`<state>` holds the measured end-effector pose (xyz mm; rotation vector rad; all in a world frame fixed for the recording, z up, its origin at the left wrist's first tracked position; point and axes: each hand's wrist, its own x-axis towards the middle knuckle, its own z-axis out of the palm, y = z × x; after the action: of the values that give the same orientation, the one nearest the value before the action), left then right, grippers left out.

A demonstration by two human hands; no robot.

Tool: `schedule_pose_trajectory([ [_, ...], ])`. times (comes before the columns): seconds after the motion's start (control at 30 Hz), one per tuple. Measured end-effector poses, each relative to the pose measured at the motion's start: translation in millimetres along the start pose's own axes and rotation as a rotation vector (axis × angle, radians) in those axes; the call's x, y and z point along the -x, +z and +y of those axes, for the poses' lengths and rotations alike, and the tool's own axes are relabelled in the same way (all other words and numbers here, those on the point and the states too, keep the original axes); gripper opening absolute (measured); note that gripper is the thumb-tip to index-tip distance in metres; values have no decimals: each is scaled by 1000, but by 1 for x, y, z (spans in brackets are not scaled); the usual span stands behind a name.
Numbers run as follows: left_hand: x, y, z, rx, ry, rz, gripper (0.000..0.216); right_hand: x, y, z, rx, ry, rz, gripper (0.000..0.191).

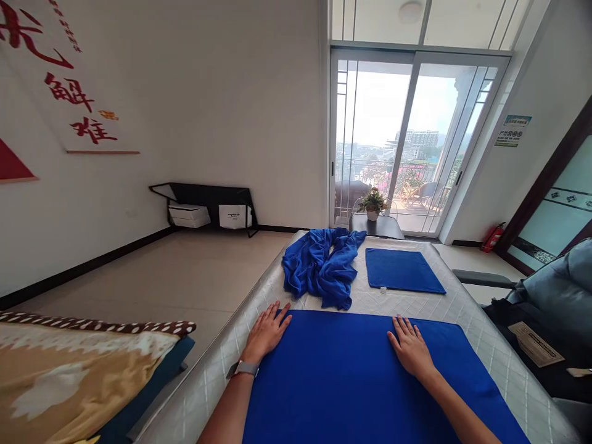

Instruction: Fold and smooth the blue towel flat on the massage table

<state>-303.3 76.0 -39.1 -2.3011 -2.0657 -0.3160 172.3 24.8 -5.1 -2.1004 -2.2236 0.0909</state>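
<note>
A large blue cloth (337, 376) lies spread flat on the pale quilted mattress (522, 376). My left hand (268, 330) rests open at the cloth's far left corner, fingers stretched out, with a watch on the wrist. My right hand (411, 345) lies open and flat on the cloth near its far edge, fingers slightly spread. Beyond my left hand is a crumpled heap of blue cloth (321, 265). To the right of that heap, a smaller blue cloth (402, 270) lies flat with a small white tag at its near edge. The near end of the large cloth is out of frame.
A bed with a patterned brown blanket (87, 370) stands at the left. On the right are a grey sofa (562, 287) and a dark bag with a cardboard tag (536, 343). Past the mattress, a potted plant (372, 203) sits on a dark seat before glass sliding doors (370, 123).
</note>
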Motion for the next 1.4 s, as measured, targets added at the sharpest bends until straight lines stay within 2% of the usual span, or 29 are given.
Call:
schedule_pose_trajectory([
  [0.17, 0, 4, 0, -19, -27, -10, 57, 5, 5, 102, 117, 188, 28, 67],
  [0.23, 0, 7, -2, -26, -18, -3, 57, 7, 6, 129, 131, 257, 42, 67],
  [0.3, -1, 10, -4, -32, -12, 1, 57, 8, 8, 144, 134, 307, 52, 68],
  [0.6, -4, 8, -4, -26, -39, -56, 59, 9, 13, 151, 104, 329, 78, 72],
  [0.9, -2, 0, 1, 2, -39, -47, 60, 5, 0, 141, 113, 409, 35, 67],
  [1.0, -1, -1, 2, -4, -28, -39, 61, 1, -16, 118, 157, 460, 69, 63],
  [1.07, -1, -2, 3, -14, -27, -37, 60, -1, -28, 85, 189, 407, 103, 62],
  [1.13, -2, -2, 3, -29, -40, -48, 60, -2, -38, 38, 178, 277, 111, 62],
  [1.23, -2, -1, 3, -48, -46, -56, 59, 0, -40, -48, 35, -1, 79, 64],
  [1.33, -2, 0, 1, -64, -11, -45, 57, 5, -28, -123, -126, -241, -1, 67],
  [1.4, -1, 0, 0, -76, 13, -47, 56, 7, -17, -155, -190, -330, -56, 68],
])
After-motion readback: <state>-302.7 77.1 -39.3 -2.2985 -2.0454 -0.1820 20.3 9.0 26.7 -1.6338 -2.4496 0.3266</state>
